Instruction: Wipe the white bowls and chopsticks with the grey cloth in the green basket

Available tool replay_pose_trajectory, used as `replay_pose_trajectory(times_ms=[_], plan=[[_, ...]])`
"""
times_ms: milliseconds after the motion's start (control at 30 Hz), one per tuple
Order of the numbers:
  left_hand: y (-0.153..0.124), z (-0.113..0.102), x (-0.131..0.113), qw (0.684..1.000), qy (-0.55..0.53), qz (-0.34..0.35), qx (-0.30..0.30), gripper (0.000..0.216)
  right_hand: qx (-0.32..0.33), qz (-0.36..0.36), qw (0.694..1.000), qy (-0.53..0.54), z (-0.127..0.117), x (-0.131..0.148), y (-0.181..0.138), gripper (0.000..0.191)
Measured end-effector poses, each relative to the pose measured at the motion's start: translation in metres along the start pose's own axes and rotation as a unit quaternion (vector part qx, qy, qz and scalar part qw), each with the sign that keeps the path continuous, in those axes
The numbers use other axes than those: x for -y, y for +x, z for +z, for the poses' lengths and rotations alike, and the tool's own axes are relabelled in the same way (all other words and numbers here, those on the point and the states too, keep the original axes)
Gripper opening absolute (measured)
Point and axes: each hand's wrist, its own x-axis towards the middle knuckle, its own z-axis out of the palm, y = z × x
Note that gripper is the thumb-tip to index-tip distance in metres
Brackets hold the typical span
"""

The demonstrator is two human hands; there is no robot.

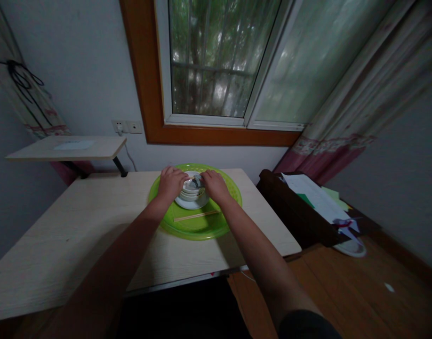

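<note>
A round green tray lies on a pale wooden table. In its middle is a stack of white bowls on a white plate. My left hand grips the left side of the stack, fingers curled over the rim. On the right side, my right hand is closed on the rim, and something grey shows between the fingertips that I cannot make out. A pair of wooden chopsticks lies in the tray in front of the plate.
A small side shelf juts out at the left wall. A dark cabinet with papers on top is to the right of the table. Window and curtain are behind. Wooden floor lies at the right.
</note>
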Motion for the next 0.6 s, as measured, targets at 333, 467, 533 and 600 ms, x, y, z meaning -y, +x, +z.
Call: replay_pose_trajectory(times_ms=[333, 467, 533, 600], plan=[[0.000, -0.008, 0.004, 0.991, 0.103, -0.083, 0.019, 0.025, -0.041, 0.094, 0.993, 0.066, -0.001, -0.013, 0.002, 0.025], [0.000, -0.012, 0.006, 0.986, 0.111, -0.123, 0.015, 0.028, -0.119, 0.172, 0.968, 0.141, 0.005, -0.030, 0.003, 0.025], [0.000, -0.011, 0.007, 0.984, 0.105, -0.146, 0.010, 0.029, -0.165, 0.226, 0.940, 0.194, 0.009, -0.039, 0.004, 0.026], [0.000, -0.009, 0.008, 0.985, 0.089, -0.150, 0.007, 0.029, -0.200, 0.268, 0.908, 0.253, 0.013, -0.046, 0.004, 0.028]])
